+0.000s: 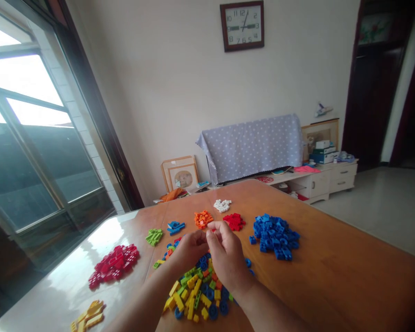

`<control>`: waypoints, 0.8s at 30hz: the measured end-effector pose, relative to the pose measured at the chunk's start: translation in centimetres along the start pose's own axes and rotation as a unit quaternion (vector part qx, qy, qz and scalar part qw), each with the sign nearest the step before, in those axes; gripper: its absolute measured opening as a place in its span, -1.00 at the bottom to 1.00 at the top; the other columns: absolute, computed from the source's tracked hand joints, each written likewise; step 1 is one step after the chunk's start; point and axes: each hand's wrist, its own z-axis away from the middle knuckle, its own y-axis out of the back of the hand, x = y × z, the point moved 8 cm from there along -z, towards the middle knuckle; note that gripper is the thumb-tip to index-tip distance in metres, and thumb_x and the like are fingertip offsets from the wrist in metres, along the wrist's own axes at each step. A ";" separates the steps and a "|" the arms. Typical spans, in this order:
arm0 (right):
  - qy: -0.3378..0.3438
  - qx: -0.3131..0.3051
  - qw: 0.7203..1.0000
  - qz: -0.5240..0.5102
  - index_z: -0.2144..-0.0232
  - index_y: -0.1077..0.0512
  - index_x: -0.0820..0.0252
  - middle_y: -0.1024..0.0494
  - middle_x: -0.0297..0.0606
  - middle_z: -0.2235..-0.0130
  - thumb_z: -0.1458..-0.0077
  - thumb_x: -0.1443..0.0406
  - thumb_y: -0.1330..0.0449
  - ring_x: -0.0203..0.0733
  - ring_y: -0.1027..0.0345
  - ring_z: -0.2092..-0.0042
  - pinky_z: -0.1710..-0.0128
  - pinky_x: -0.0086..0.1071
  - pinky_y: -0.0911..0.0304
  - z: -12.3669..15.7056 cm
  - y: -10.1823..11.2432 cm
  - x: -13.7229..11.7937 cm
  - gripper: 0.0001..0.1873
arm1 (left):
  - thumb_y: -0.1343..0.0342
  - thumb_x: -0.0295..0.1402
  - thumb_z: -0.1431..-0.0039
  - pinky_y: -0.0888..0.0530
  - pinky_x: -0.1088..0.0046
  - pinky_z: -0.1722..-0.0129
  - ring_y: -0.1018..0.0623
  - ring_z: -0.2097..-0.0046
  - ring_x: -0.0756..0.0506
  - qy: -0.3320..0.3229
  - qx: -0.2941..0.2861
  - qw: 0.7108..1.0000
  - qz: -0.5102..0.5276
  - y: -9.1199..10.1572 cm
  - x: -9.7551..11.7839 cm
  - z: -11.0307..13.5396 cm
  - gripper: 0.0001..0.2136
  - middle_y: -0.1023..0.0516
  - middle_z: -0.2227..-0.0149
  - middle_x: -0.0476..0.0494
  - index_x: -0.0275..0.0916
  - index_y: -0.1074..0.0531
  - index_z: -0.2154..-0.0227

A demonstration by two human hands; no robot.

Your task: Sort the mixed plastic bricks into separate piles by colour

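My left hand (192,249) and my right hand (227,253) meet in the middle of the view, above a mixed heap of toy building blocks (194,288) in yellow, green, blue and orange. Both have their fingers curled in, with the fingertips close together. Whatever lies between them is hidden or too small to make out. Just beyond the hands are an orange pile of blocks (202,218) and a red pile of blocks (235,222). My forearms cover parts of the mixed heap.
Sorted by colour on the wooden table (335,272) are blue blocks (275,235), crimson blocks (114,265), green blocks (154,236), a few blue pieces (175,227), white pieces (222,205) and yellow blocks (88,317). Behind stands a low white cabinet (342,177).
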 end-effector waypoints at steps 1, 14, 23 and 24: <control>-0.004 0.007 1.000 -0.008 0.11 -0.44 0.12 -0.60 -0.23 0.17 -0.28 0.16 -0.04 -0.18 -0.47 0.16 0.16 -0.40 -0.32 0.0 0.2 0.0 -0.74 | -0.24 -0.22 -0.04 -0.36 0.49 0.38 -0.41 0.38 -0.04 -0.017 -0.007 1.000 0.002 -0.6 0.7 -0.5 -0.78 -0.45 0.51 -0.02 -0.31 -0.48 0.44; 0.026 -0.040 0.988 0.150 0.18 -0.50 0.12 -0.61 -0.20 0.19 -0.20 0.27 -0.09 -0.09 -0.46 0.13 0.12 -0.31 -0.30 -0.2 -0.3 -0.5 -0.79 | -0.12 -0.31 -0.06 -0.36 0.47 0.38 -0.40 0.38 -0.05 -0.069 0.025 0.993 -0.092 -1.7 -0.2 -2.7 -0.86 -0.47 0.48 -0.07 -0.30 -0.44 0.47; -0.134 -0.056 0.985 -0.092 -0.13 -0.41 0.18 -0.53 -0.04 -0.11 -0.17 0.24 -0.07 -0.07 -0.43 -0.12 -0.10 -0.22 -0.33 -2.7 0.3 4.8 -0.52 | -0.10 -0.06 -0.15 -0.49 0.31 0.12 -0.59 0.12 -0.21 0.063 0.158 0.983 -0.072 5.4 -4.8 1.9 -0.58 -0.64 0.15 -0.20 -0.26 -0.55 0.08; -0.160 -0.026 0.978 -0.134 -0.14 -0.40 0.17 -0.52 -0.05 -0.13 -0.14 0.23 -0.09 -0.07 -0.42 -0.14 -0.09 -0.22 -0.35 -3.3 1.2 5.6 -0.49 | -0.08 -0.03 -0.17 -0.49 0.29 0.09 -0.59 0.08 -0.23 0.067 0.147 0.983 -0.091 5.8 -4.8 2.7 -0.56 -0.64 0.12 -0.21 -0.25 -0.55 0.06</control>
